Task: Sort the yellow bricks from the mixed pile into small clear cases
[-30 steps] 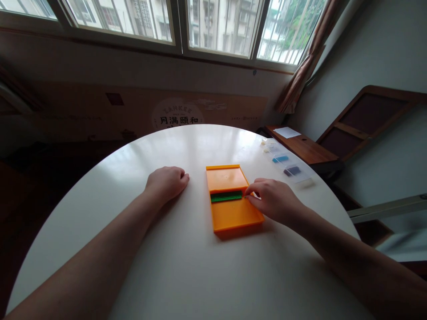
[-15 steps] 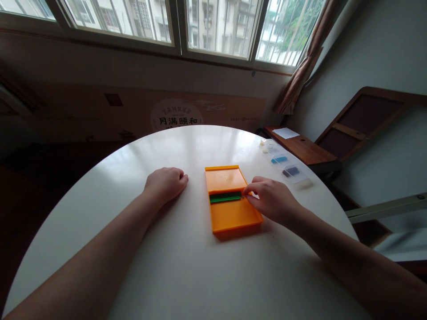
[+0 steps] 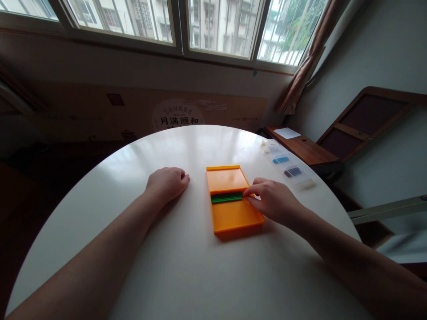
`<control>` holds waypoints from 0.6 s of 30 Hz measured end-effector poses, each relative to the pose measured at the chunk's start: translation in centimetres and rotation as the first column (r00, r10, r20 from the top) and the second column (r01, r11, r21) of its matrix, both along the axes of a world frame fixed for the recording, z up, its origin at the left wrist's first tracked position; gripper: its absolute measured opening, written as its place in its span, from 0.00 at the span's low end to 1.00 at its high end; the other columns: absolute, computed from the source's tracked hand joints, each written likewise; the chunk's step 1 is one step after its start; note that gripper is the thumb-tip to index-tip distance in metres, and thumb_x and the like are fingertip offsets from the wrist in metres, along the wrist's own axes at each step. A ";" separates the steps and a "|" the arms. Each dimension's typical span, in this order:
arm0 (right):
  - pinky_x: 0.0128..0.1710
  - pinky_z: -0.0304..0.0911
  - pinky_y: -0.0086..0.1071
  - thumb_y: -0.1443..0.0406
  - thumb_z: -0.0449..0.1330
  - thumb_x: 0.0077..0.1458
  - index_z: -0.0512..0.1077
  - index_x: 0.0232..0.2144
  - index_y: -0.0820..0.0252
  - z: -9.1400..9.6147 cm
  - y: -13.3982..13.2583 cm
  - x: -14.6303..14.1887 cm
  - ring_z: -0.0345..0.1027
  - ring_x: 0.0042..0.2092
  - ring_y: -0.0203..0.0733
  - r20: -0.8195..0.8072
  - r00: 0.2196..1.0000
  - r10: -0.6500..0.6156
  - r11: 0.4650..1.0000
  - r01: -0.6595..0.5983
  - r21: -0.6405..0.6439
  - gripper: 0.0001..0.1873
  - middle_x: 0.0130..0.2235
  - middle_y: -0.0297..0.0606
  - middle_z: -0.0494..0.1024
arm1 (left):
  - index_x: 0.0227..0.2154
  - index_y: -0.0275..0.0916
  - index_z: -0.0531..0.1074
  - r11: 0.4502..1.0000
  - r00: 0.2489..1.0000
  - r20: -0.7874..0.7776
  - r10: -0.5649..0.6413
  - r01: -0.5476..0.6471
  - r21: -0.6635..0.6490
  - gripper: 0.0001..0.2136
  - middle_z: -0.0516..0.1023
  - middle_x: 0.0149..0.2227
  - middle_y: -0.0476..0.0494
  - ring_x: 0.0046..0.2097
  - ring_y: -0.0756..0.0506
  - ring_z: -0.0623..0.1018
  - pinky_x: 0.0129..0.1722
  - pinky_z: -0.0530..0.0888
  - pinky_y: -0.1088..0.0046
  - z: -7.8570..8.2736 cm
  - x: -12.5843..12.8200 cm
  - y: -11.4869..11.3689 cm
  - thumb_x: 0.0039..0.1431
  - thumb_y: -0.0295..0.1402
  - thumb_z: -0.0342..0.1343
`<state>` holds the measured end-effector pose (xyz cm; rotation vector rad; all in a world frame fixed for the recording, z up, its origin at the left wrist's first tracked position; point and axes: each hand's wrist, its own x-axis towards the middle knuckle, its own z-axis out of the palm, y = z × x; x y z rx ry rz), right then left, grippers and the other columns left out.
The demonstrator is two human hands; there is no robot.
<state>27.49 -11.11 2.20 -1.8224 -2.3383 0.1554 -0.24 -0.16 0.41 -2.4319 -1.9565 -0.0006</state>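
An orange plastic tray lies on the white round table, split by a raised bar into a far and a near section. Just below that bar a narrow green studded strip runs across the tray. My right hand reaches over the tray's right edge, thumb and forefinger pinched together at the strip's right end. Whatever is between those fingertips is too small or hidden to make out. My left hand rests on the table left of the tray, its fingers curled closed with nothing showing in them.
Clear plastic compartments holding blue, dark and pale yellow pieces lie near the table's right edge. Beyond the white table stand a wooden desk with a paper sheet on it, and a window wall.
The view has shifted very slightly. My right fingertips remain at the right end of the green strip, a little closer together; my left hand stays in place.
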 end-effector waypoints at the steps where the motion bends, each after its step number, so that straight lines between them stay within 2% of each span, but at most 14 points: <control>1: 0.30 0.56 0.30 0.63 0.57 0.59 0.81 0.36 0.50 0.0 0.0 0.0 0.69 0.33 0.36 -0.004 1.000 -0.003 1.000 0.003 0.002 0.11 0.38 0.33 0.78 | 0.29 0.44 0.77 1.000 1.000 0.000 0.000 0.000 -0.003 0.19 0.83 0.38 0.43 0.39 0.40 0.78 0.28 0.65 0.69 0.0 0.0 0.0 0.59 0.45 0.42; 18: 0.30 0.55 0.30 0.63 0.57 0.57 0.81 0.35 0.50 -0.2 0.1 0.0 0.70 0.34 0.36 0.007 1.000 -0.018 1.000 0.018 -0.010 0.11 0.37 0.32 0.78 | 0.29 0.43 0.77 1.000 1.000 0.011 0.003 -0.003 -0.008 0.19 0.82 0.37 0.42 0.39 0.40 0.78 0.29 0.65 0.69 0.1 0.1 -0.1 0.59 0.45 0.43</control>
